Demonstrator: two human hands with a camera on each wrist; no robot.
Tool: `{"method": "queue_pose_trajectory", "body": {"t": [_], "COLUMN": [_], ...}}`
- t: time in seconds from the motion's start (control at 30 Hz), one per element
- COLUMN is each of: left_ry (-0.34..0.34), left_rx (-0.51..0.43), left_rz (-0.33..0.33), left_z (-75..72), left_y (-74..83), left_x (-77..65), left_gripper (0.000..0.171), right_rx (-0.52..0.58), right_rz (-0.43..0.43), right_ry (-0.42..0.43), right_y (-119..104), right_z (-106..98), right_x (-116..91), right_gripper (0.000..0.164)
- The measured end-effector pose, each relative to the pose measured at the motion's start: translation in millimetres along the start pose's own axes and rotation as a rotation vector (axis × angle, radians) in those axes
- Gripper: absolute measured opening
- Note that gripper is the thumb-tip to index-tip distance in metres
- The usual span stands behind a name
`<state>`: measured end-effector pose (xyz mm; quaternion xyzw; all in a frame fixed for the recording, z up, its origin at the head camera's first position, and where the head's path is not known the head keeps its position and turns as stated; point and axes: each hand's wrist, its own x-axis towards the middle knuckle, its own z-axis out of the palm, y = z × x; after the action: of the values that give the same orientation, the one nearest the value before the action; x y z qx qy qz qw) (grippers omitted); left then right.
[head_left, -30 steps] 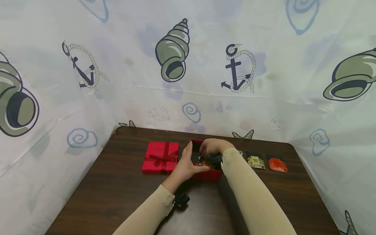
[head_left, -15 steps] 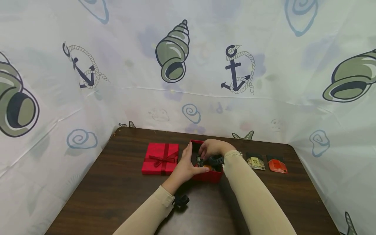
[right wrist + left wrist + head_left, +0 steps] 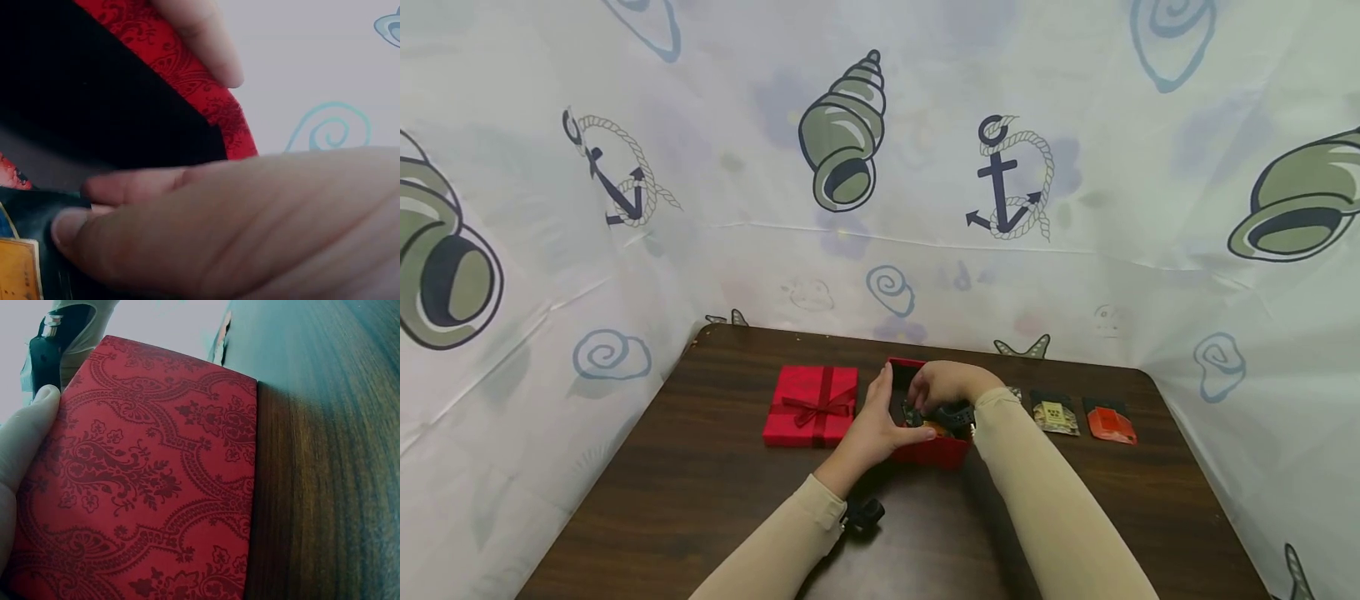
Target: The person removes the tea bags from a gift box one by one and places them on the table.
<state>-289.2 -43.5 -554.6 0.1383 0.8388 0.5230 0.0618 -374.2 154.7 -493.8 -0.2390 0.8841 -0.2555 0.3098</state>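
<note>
An uncovered red gift box (image 3: 934,455) with a dark inside stands between my hands. My left hand (image 3: 874,427) grips its near left corner, fingers along the left side and thumb over the near rim. In the left wrist view, the thumb (image 3: 30,440) lies at the edge of the patterned red wall. My right hand (image 3: 953,384) reaches into the box. Up close, its thumb and fingers pinch the edge of a dark green packet (image 3: 53,215) with an orange label. A bit of another red item (image 3: 11,175) shows behind it. The forearm and wrist camera hide part of the inside.
A red lid (image 3: 797,392) with a dark red ribbon bow lies left of the box. Right of it lie a packet with a pale yellow label (image 3: 1055,417) and an orange-red packet (image 3: 1110,423). Another packet (image 3: 1016,392) is mostly hidden behind my right sleeve. Patterned cloth surrounds the brown table (image 3: 700,467).
My right hand has shifted slightly lower inside the box, and the orange-labelled packet has moved a little with it. The left hand keeps its grip in the same place.
</note>
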Motion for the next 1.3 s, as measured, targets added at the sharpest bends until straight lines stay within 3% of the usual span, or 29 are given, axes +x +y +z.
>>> {"method": "queue_pose_trajectory", "body": {"t": [0.23, 0.43, 0.67, 0.83, 1.0, 1.2, 1.3], "left_ry": [-0.015, -0.010, 0.003, 0.004, 0.000, -0.006, 0.000], "left_rx": [-0.005, 0.002, -0.017, -0.019, -0.027, -0.026, -0.028], "left_rz": [0.012, 0.012, -0.012, -0.016, -0.009, -0.011, -0.015], "left_z": [5.5, 5.4, 0.8, 1.2, 0.5, -0.5, -0.8], "left_y": [0.0, 1.7, 2.7, 2.5, 1.3, 1.6, 1.7], "left_x": [1.0, 1.2, -0.3, -0.3, -0.6, -0.8, -0.4], "left_gripper": [0.141, 0.143, 0.141, 0.140, 0.140, 0.142, 0.142], "right_rx": [0.001, 0.177, 0.241, 0.232, 0.231, 0.337, 0.346], "right_rz": [-0.024, -0.157, -0.226, -0.282, -0.274, -0.263, -0.250], "right_ry": [0.020, 0.042, 0.185, 0.274, 0.324, 0.385, 0.444], "right_y": [5.5, 10.6, 14.5, 16.6, 16.4, 16.7, 16.6], "right_z": [5.2, 2.6, 7.3, 13.4, 17.3, 20.5, 22.8], "right_x": [-7.8, -12.2, -14.3, -13.3, -12.8, -17.0, -18.5], "right_gripper": [0.017, 0.011, 0.005, 0.012, 0.017, 0.029, 0.026]}}
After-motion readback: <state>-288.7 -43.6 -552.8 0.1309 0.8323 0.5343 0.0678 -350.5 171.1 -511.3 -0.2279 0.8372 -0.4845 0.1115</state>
